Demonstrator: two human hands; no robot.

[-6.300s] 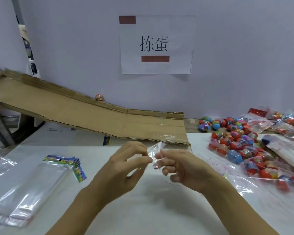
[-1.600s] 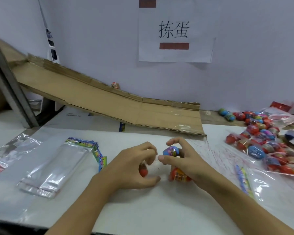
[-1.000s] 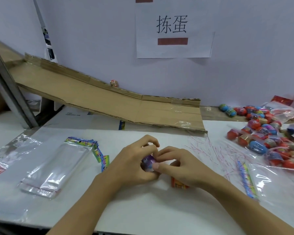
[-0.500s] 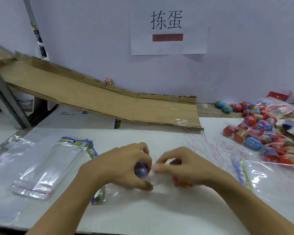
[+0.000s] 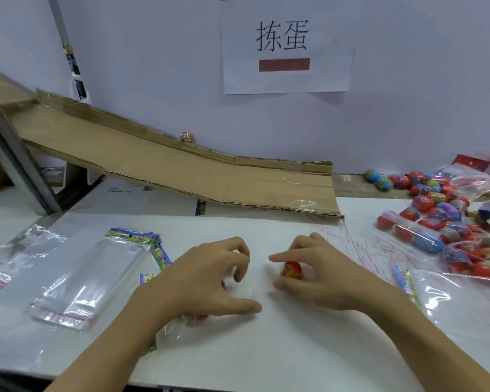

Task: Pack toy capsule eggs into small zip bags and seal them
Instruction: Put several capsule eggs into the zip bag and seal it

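My left hand (image 5: 210,275) curls over a small clear zip bag (image 5: 169,333) lying on the white table. The bag runs back under my wrist, with a red egg (image 5: 201,317) showing inside it; the palm hides the rest of its contents. A little to the right, my right hand (image 5: 326,274) pinches an orange-red capsule egg (image 5: 291,269) between thumb and index finger, just above the table. A narrow gap of table separates the two hands.
A stack of empty zip bags (image 5: 96,278) lies at the left. A cardboard ramp (image 5: 210,176) slopes down along the wall, one egg (image 5: 187,136) on its back edge. Loose eggs (image 5: 433,202) and filled bags (image 5: 419,233) crowd the right side.
The blue egg held between both hands has gone under my left palm with the bag. My right hand has drawn back to the right and now holds the orange-red egg.
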